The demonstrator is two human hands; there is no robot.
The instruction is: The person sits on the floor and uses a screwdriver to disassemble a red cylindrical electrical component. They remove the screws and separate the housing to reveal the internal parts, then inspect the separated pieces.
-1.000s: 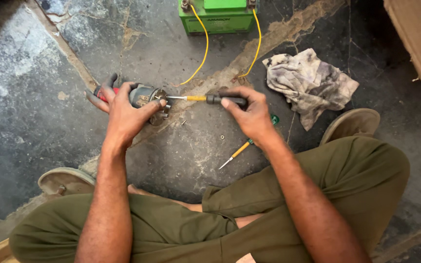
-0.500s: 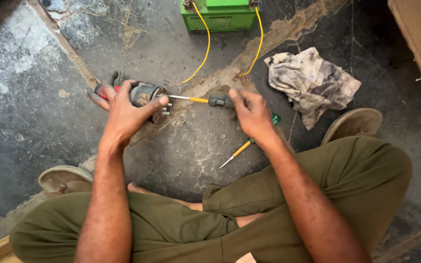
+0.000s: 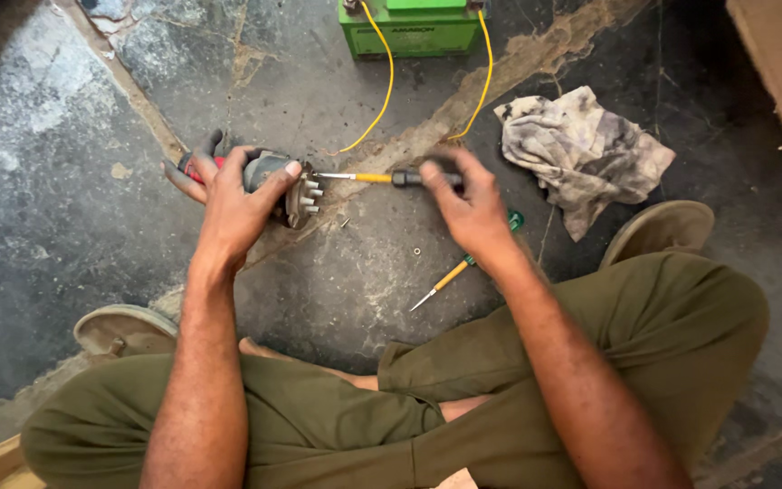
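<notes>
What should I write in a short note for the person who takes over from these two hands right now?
Left hand: clamped over the small metal motor part on the stone floor, holding it on its side.
Right hand: fingers on the black handle of the yellow-shaft screwdriver, whose tip meets the part's studded end.
Nearby: a second screwdriver lies on the floor by the right wrist; a small washer and a loose screw lie between them. Green battery with two yellow wires sits ahead; dirty rag to the right.
Done: some fasteners seem out.
Left: cannot tell how many remain.
</notes>
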